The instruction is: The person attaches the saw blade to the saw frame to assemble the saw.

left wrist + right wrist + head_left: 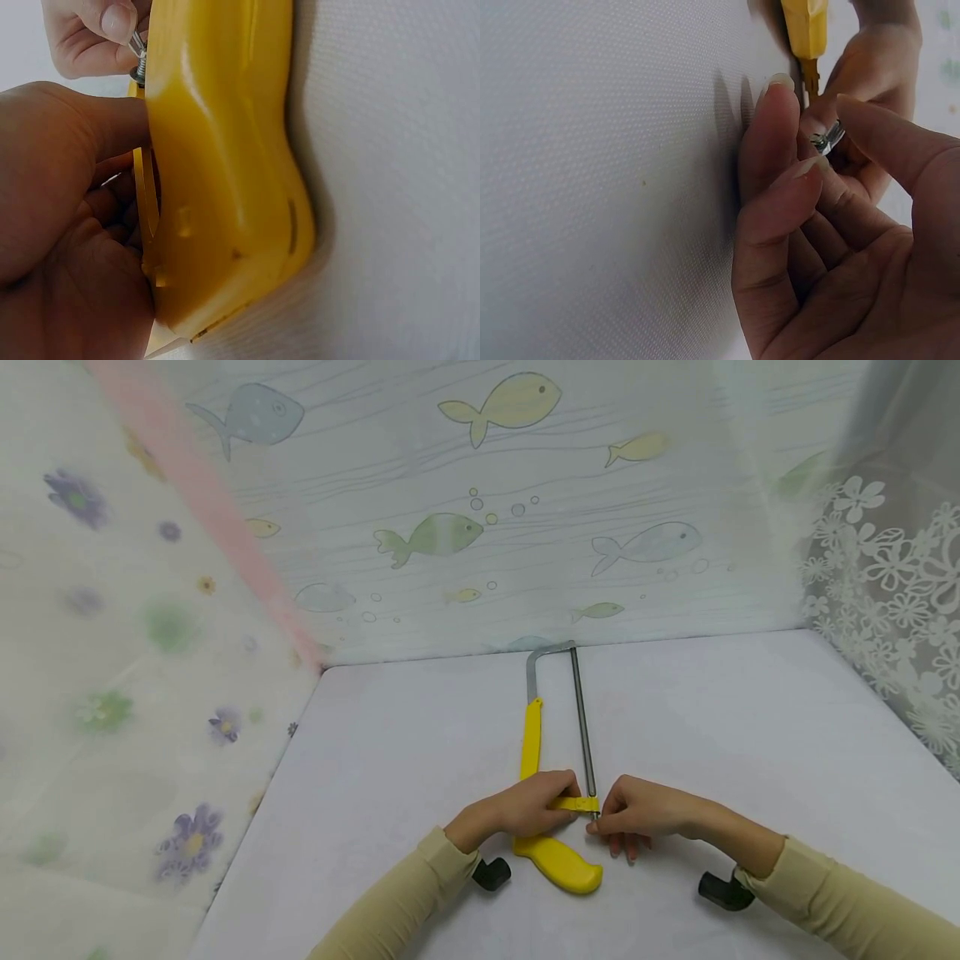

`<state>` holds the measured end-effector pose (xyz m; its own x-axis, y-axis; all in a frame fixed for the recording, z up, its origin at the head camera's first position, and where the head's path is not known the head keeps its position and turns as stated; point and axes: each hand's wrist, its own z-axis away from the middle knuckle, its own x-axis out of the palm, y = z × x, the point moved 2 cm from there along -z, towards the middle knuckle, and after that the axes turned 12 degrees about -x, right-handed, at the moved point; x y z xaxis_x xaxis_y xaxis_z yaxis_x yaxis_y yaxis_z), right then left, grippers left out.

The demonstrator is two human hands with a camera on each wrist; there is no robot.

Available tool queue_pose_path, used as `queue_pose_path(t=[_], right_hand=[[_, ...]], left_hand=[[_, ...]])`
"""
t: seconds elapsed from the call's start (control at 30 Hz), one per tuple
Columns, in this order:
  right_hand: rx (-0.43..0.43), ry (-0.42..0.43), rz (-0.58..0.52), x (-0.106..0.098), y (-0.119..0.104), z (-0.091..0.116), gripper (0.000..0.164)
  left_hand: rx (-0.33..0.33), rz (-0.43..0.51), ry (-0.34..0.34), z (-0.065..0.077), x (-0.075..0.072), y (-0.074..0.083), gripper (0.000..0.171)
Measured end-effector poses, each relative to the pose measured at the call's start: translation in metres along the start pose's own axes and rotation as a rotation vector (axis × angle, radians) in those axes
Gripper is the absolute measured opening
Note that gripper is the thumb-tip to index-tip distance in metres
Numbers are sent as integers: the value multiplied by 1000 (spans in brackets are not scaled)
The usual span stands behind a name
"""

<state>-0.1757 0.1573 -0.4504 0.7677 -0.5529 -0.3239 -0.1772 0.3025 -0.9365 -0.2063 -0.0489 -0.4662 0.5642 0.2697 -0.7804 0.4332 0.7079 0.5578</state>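
One yellow hacksaw [532, 739] is laid on the white table [412, 735], handle [566, 865] at the near side, far end pointed at the fish-print backdrop [360, 485]. It is gripped just ahead of the handle by the left hand [528, 807], fingers curled. Small metal screw [829, 138], near end of blade [582, 727], is pinched by the right hand [648, 810], thumb against fingertip.

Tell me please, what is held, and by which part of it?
The saw: left grip holds its yellow frame near the handle; right grip pinches its screw.
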Motion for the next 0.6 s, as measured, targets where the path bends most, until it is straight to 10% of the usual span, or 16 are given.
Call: queue_pose_path(t=[0.6], right_hand=[[-17, 13, 70, -7, -1, 8, 22]], left_hand=[[-18, -13, 3, 1, 0, 2, 12]])
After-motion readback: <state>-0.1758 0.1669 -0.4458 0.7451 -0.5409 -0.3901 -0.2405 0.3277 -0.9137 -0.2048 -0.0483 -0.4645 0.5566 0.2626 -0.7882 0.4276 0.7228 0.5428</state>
